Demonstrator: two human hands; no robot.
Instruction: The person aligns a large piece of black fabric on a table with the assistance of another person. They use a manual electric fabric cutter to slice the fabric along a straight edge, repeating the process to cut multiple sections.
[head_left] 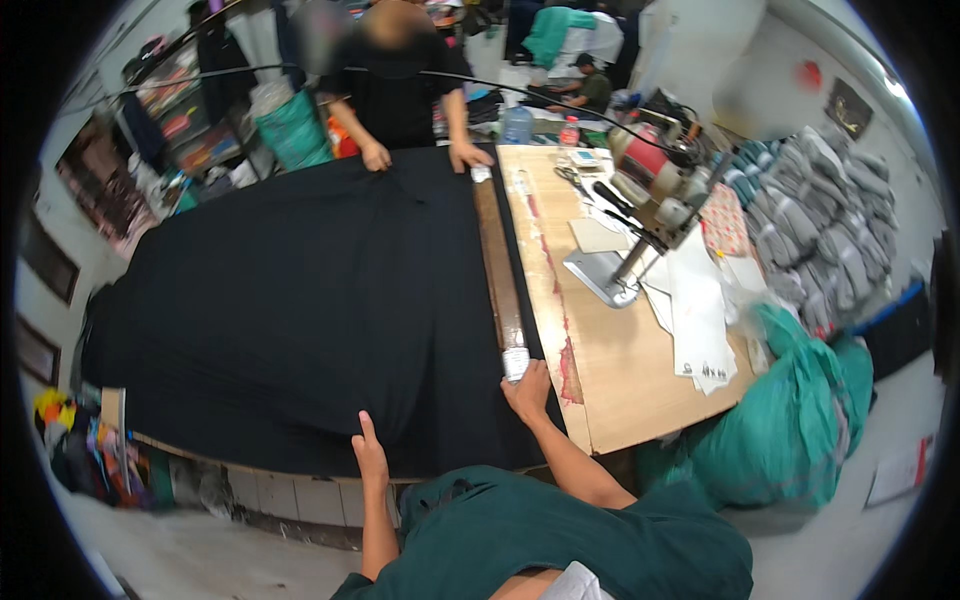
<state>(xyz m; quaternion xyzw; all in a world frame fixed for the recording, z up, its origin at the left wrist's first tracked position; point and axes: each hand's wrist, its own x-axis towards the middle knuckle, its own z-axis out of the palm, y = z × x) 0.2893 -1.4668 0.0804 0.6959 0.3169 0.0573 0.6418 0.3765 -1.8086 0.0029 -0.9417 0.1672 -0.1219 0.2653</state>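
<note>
Both hands press flat and open on the black fabric (pixel 300 290) spread over the tabletop (pixel 610 370): the left hand (pixel 368 452) at its near edge, the right hand (pixel 527 390) beside the long wooden ruler (pixel 497 270) along the cloth's right border. Opposite, another person's hands (pixel 420 155) rest on the far edge.

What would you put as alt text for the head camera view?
A person's left hand and right hand press flat on black fabric spread over a wooden table; opposite, a co-worker's hands hold the far edge.
</note>
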